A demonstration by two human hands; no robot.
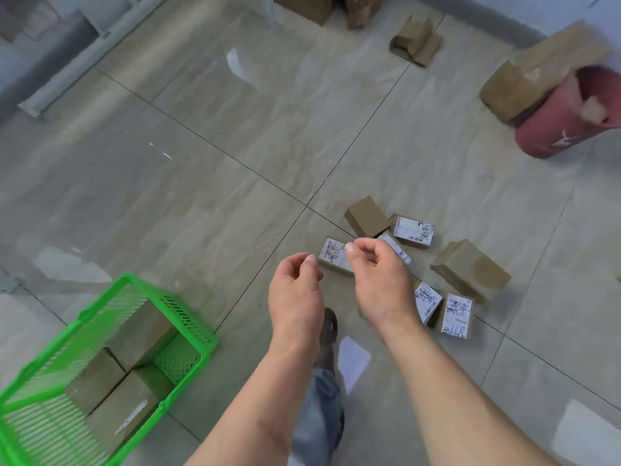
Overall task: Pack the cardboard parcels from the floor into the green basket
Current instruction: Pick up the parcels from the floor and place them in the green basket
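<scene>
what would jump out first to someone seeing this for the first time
Two bare hands, the left hand and the right hand, hang empty with loosely curled fingers over a cluster of small cardboard parcels on the tiled floor right of centre. The bright green basket at lower left already holds a few brown boxes. At upper right, a large taped carton leans on a red bin.

Glossy tiled floor (201,136), matt brown cardboard parcels (368,216), slotted green plastic basket (188,317).
</scene>
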